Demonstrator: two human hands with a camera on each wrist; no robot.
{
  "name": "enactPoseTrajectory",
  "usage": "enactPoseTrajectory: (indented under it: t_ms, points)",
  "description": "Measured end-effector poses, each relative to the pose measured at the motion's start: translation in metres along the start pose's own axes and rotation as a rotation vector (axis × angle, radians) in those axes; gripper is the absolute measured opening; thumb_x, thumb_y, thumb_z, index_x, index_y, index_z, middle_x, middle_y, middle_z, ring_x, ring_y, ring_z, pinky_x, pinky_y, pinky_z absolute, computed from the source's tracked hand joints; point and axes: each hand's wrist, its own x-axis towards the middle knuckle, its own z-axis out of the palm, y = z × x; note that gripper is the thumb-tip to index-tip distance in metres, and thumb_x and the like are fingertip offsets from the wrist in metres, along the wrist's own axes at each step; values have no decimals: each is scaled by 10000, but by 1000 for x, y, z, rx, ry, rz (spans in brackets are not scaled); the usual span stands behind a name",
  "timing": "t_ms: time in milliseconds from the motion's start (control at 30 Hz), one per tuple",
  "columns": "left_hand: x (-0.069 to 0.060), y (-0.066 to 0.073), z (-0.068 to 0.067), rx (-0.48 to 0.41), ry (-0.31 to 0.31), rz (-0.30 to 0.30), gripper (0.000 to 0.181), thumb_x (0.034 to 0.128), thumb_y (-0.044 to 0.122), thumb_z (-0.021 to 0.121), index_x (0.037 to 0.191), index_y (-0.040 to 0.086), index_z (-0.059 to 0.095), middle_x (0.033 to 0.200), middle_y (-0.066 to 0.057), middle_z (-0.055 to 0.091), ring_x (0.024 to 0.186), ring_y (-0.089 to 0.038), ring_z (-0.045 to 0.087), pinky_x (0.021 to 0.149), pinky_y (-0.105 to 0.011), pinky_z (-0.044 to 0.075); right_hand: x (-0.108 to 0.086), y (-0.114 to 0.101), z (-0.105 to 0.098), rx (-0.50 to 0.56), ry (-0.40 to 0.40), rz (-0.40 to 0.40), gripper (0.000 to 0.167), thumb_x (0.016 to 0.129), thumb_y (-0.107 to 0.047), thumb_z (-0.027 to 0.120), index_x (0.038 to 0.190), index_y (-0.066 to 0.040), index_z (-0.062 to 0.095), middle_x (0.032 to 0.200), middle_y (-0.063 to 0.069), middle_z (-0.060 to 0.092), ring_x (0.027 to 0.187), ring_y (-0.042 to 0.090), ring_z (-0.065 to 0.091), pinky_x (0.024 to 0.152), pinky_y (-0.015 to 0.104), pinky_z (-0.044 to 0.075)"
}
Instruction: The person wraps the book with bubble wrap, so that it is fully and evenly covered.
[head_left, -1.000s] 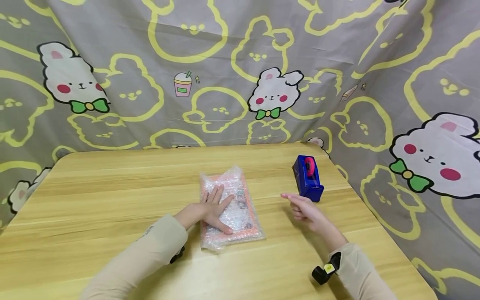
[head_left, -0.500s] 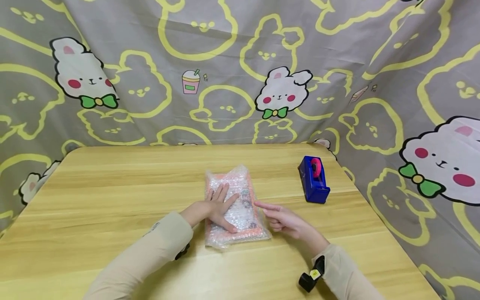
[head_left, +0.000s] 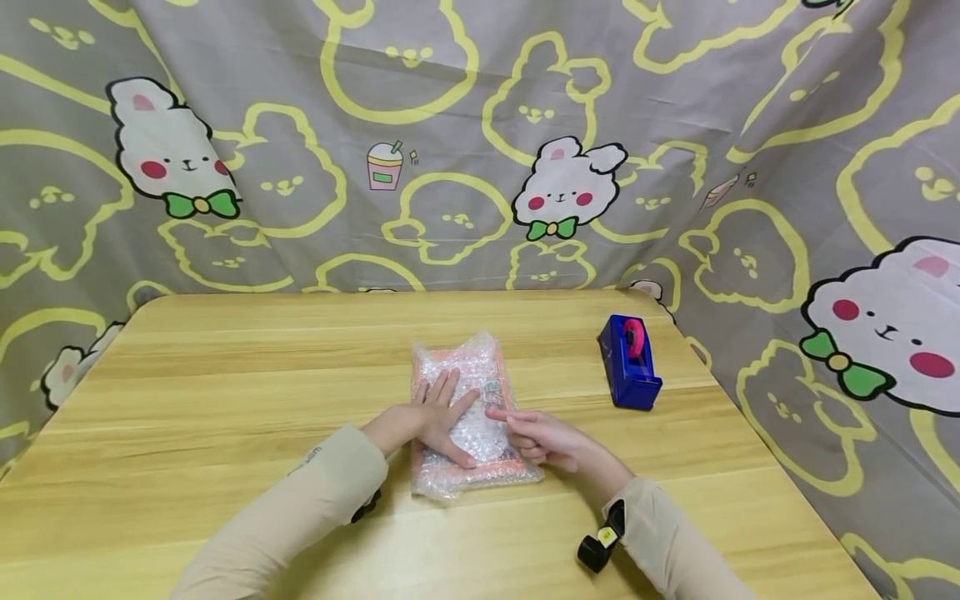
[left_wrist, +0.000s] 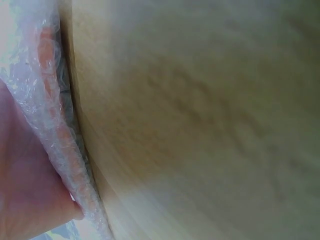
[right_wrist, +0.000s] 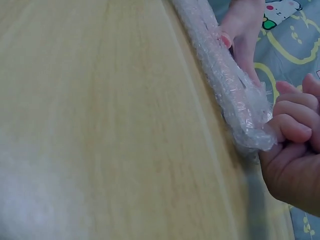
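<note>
A flat rectangular package (head_left: pixel 477 435) in clear bubble wrap, with an orange-bordered item inside, lies on the table. My left hand (head_left: pixel 442 421) rests spread on its left half, thumb toward the near edge. Over its right side is my right hand (head_left: pixel 551 440), index finger extended and the other fingers curled. In the right wrist view those curled fingers (right_wrist: pixel 295 112) sit against a corner of the bubble wrap (right_wrist: pixel 240 107). Whether anything is pinched in the right hand is not visible. The left wrist view catches the wrapped edge (left_wrist: pixel 65 130) beside the left palm (left_wrist: pixel 30 175).
A blue tape dispenser (head_left: pixel 633 367) with a pink-cored roll (head_left: pixel 634 337) stands at the right of the wooden table (head_left: pixel 247 392). Patterned grey curtains (head_left: pixel 435 108) hang behind the table and along its sides.
My right hand has moved left, from beside the tape dispenser to over the package's right side. The left hand stays spread on the package. The head view has shifted slightly.
</note>
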Motion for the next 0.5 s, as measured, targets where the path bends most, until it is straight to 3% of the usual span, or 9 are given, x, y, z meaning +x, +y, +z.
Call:
enactPoseTrajectory:
  t_ms: [167,367,433,500]
  points:
    - [1,1,0,-2,1,2,1149,655,715,607,1474,235,-40,1469,-167,-258,1343,-312,-231,1077,-510,-116,2,1,0,-15,46,44,510,971,-258,428,1410,-29,307,519,-114,304,410,-2,258,403,128,215]
    - [0,1,-3,-1,-2,7,1143,666,707,604,1472,228,-50,1466,-167,-262,1341,-314,-235,1072,-508,-126,4,-3,9,-260,229,77,455,923,-184,513,1349,-52,425,493,-81,326,399,25,255,392,145,232]
    - [-1,2,-4,-3,-2,8,1141,669,701,609,1474,223,-43,1471,-173,-250,1345,-319,-225,1075,-511,-120,4,-3,12,-363,286,57,458,887,-168,567,1318,-50,466,625,28,555,470,5,342,436,140,313]
    - [-1,2,-4,-5,-5,6,1144,668,701,609,1473,225,-50,1471,-171,-250,1345,-317,-224,1076,-507,-120,5,-2,16,-454,329,36,463,863,-163,601,1299,-54,491,917,151,653,510,15,371,488,143,368]
